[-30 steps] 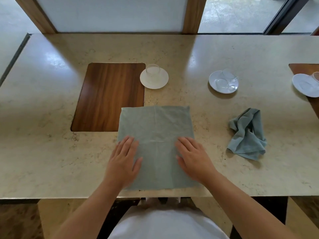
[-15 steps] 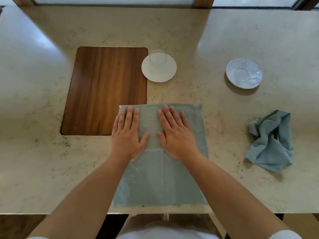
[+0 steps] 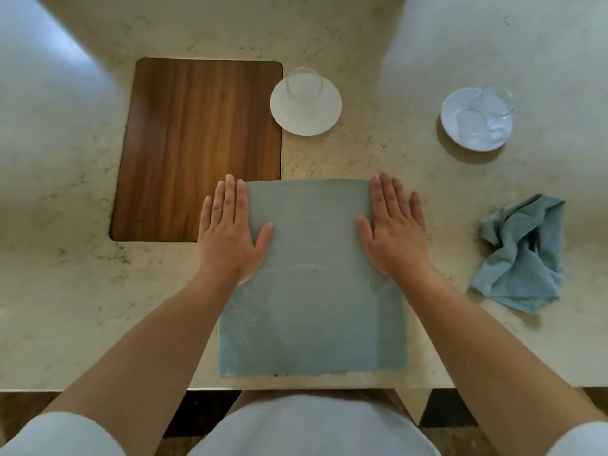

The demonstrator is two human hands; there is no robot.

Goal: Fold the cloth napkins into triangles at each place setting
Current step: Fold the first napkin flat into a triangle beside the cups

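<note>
left hand and right hand lay open and flat on the far corners of the napkin between them; uneven sliding could bunch it and skew the triangle.

Stone table: flat napkin, crumpled napkin, placemat, white saucer, bluish saucer

Beige marbled tabletop fills the view, pale light glaring off its far corners, dark floor below the near edge.
</note>
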